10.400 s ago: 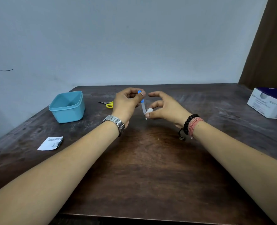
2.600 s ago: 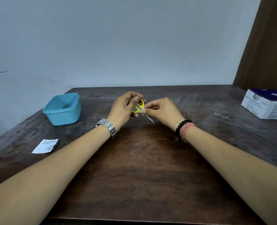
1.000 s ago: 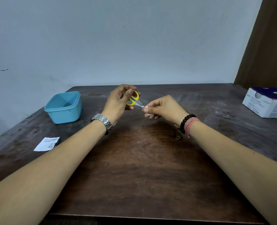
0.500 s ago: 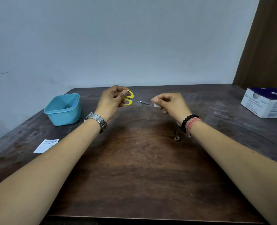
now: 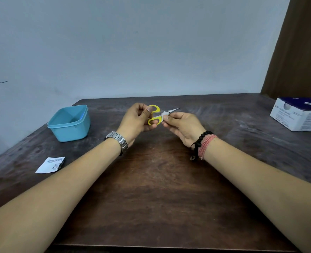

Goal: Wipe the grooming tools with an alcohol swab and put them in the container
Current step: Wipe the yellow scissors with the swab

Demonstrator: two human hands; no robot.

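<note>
Small scissors with yellow handles (image 5: 154, 115) are held above the middle of the table, blades pointing right and up. My left hand (image 5: 137, 121) grips them by the yellow loops. My right hand (image 5: 183, 126) pinches a white alcohol swab (image 5: 163, 114) around the shank just right of the handles, so the blade tip sticks out past the fingers. A light blue square container (image 5: 69, 123) stands open at the back left; something blue shows inside against its far wall.
A torn white swab wrapper (image 5: 49, 164) lies near the table's left edge. A white and dark blue box (image 5: 298, 114) stands at the back right. The dark wooden table (image 5: 154, 198) ends at a wall behind and a near edge below.
My right hand with the swab has slid back from beyond the blade tip to the shank by the handles. The scissors' tip has tilted upward.
</note>
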